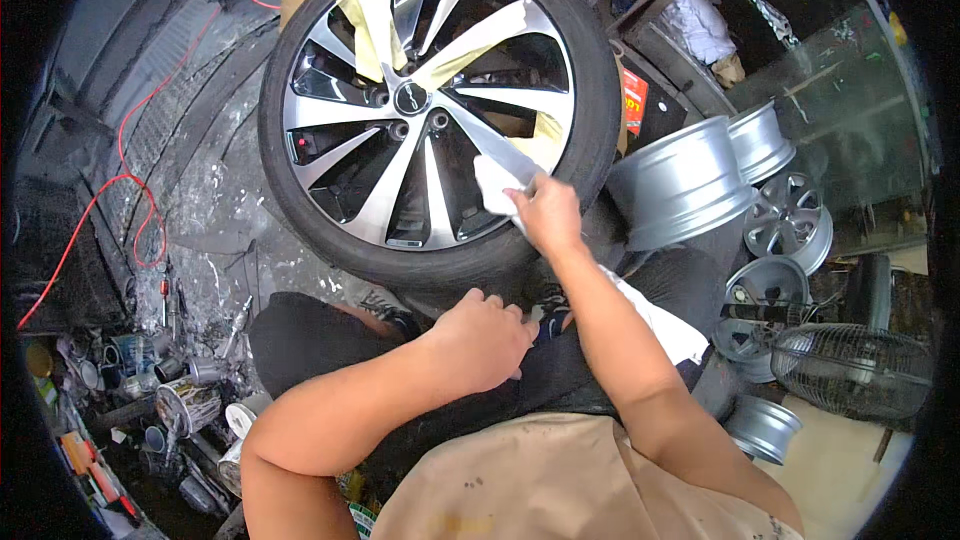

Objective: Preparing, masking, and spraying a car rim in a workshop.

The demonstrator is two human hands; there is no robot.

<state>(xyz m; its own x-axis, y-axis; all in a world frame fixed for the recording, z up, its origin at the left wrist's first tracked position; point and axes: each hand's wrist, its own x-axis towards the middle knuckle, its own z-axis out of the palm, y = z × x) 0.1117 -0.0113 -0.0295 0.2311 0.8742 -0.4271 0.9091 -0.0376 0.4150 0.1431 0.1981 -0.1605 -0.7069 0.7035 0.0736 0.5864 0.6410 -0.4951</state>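
A black-and-silver alloy wheel [490, 95] with its tyre [290, 195] lies in front of me. Pale yellow masking tape [463, 52] covers parts of several spokes. My right hand [552, 212] grips a white cloth [494, 183] and presses it against the lower right spoke near the rim. Closer to me, my left hand [480, 340] is closed above my lap, apart from the wheel. Its fingers curl inward, and what they hold, if anything, is mostly hidden.
Bare silver rims [680, 185] stand at the right, with a caged fan [850, 370] nearer me. Paint cans [188, 406] and tools crowd the lower left floor. A red hose [125, 145] runs along the left. Another white cloth [660, 322] lies over my right leg.
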